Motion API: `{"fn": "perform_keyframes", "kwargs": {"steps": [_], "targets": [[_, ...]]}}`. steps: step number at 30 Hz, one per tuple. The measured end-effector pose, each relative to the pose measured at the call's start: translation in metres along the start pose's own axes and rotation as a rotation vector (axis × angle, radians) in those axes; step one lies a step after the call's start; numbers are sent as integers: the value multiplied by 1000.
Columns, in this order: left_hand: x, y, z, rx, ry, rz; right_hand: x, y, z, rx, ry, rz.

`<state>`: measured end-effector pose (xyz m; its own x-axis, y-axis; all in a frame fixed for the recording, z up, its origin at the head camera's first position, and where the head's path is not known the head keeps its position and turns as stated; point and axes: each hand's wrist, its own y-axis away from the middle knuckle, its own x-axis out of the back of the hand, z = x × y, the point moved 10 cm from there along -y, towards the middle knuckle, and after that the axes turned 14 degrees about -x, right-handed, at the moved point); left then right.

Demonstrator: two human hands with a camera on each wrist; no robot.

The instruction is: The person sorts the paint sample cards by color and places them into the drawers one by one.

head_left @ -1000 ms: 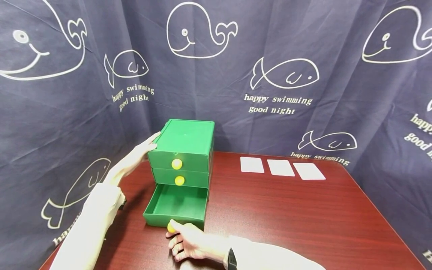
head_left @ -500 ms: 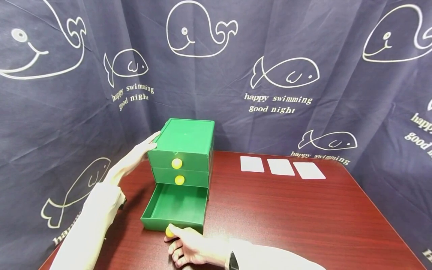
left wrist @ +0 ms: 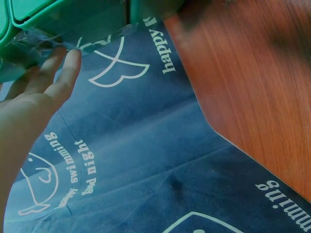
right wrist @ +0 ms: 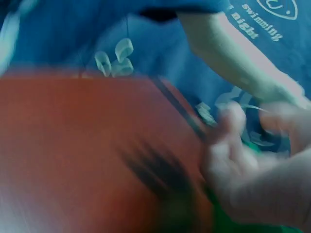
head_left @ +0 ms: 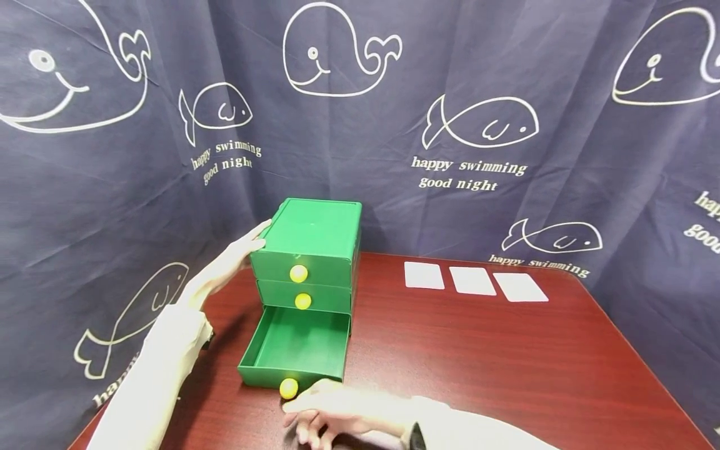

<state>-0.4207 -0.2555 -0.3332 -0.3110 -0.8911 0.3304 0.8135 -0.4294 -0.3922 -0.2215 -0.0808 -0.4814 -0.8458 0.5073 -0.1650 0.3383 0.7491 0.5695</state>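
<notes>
A green drawer cabinet (head_left: 314, 226) with yellow ball knobs stands on the table in the head view. Its bottom drawer (head_left: 304, 342) is pulled out, with nothing lying in it. The upper two drawers are closed. My left hand (head_left: 232, 257) rests with extended fingers against the cabinet's left side; in the left wrist view its fingertips (left wrist: 73, 57) touch the clear film on the green wall. Just right of and below the bottom yellow knob (head_left: 289, 389) is my right hand (head_left: 333, 409), off the knob, fingers loosely bent and holding nothing. It is blurred in the right wrist view.
Three white cards (head_left: 472, 280) lie in a row at the back of the reddish-brown table (head_left: 484, 356). A dark blue curtain (head_left: 371, 144) with white whale and fish drawings hangs behind and beside the table.
The bottom drawer has slid slightly farther out toward me. My right hand has let go of its knob and shifted right and down. The left hand keeps its place on the cabinet.
</notes>
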Motion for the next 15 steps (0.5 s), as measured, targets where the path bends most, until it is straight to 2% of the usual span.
{"fn": "perform_keyframes", "kwargs": {"steps": [3, 4, 6, 7, 8, 10, 12, 15], "targets": [[1, 2, -2, 11, -1, 12, 21, 29, -21, 130, 216, -108], [2, 2, -2, 13, 3, 16, 32, 41, -29, 181, 229, -142], [3, 3, -1, 13, 5, 24, 63, 63, -49, 286, 305, -125], [4, 2, 0, 12, 5, 28, 82, 73, -59, 333, 344, -83], [4, 2, 2, 12, 4, 31, 104, 80, -69, 373, 356, -14], [6, 2, 4, 10, 2, 37, 154, 91, -85, 430, 348, 182], [7, 2, 5, 8, -4, 44, 205, 98, -100, 460, 435, 455], [9, 5, 3, 7, -9, 46, 276, 104, -104, 413, 513, 852]]}}
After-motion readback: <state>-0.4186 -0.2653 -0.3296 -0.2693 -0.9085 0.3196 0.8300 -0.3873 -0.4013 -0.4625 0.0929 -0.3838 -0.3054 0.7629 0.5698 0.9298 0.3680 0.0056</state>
